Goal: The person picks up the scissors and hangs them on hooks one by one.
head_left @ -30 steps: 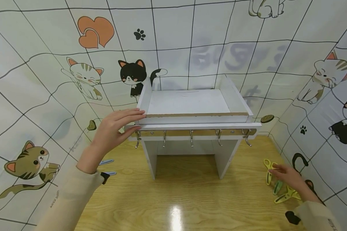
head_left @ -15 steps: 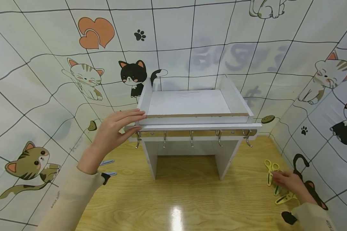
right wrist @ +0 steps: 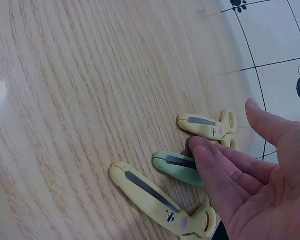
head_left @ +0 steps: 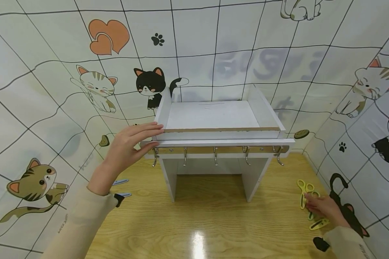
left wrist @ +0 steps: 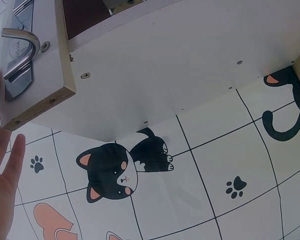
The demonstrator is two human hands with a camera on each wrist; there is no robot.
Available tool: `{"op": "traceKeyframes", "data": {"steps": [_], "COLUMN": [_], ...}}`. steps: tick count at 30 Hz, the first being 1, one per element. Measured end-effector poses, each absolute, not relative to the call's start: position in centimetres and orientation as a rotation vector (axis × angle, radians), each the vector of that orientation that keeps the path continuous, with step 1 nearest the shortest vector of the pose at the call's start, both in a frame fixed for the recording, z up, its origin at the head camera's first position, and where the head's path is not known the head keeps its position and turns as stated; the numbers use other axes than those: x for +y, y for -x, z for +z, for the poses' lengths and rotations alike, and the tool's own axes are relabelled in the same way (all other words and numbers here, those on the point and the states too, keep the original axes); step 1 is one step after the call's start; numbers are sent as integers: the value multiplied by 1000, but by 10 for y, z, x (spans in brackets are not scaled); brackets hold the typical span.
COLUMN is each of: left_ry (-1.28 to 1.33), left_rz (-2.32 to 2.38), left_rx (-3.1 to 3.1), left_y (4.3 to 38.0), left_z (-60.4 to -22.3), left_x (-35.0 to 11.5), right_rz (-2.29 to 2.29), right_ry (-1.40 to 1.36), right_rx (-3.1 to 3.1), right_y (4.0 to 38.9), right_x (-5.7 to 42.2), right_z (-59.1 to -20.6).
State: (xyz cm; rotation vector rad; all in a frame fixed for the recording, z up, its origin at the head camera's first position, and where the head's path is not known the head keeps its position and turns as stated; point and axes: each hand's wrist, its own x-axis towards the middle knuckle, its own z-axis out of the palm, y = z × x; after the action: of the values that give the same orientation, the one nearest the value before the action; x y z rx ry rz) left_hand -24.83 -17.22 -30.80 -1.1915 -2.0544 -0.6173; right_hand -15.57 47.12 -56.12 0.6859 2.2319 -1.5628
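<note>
My left hand (head_left: 124, 147) rests at the left front corner of a white shelf unit (head_left: 220, 135), fingers along the upper edge and thumb near the hook rail. In the left wrist view its fingers lie beside the board carrying a metal hook (left wrist: 22, 47). On the right, my right hand (head_left: 325, 208) reaches over scissors on the table, its thumb held apart from the fingers. Its fingertips are right at the green scissors (right wrist: 177, 167), covering their handles. Small yellow scissors (right wrist: 205, 125) lie beyond the fingertips, and larger yellow scissors (right wrist: 147, 195) lie on the near side.
Several metal hooks (head_left: 215, 156) stick out along the shelf's front. Light blue pieces (head_left: 120, 182) lie on the wooden table (head_left: 197, 216) by the left forearm, which partly hides them. Walls printed with cats (head_left: 150, 82) stand close behind and at both sides.
My right hand has shifted slightly over the scissors, now covering more of the yellow and green ones. The left hand stays at the shelf corner.
</note>
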Motion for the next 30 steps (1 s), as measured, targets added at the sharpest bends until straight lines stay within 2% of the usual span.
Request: {"op": "traceKeyframes", "data": {"steps": [11,19,30], "left_ry": [1180,1178,1181], "left_rz": [-658,-668,-666], "left_rx": [-2050,-2046,-2042], "left_y": [250,249,248], "left_z": [-310,-309,-310], "left_x": [-170,-170,-172], "right_rz": [-1547,-1070,-701], "right_ry": [-802,-776,-678], "right_rx": [2250,2580,2836], "right_y": [160,164,163], "right_x": [473,472,450], "right_z": [-564,-570,-565]}}
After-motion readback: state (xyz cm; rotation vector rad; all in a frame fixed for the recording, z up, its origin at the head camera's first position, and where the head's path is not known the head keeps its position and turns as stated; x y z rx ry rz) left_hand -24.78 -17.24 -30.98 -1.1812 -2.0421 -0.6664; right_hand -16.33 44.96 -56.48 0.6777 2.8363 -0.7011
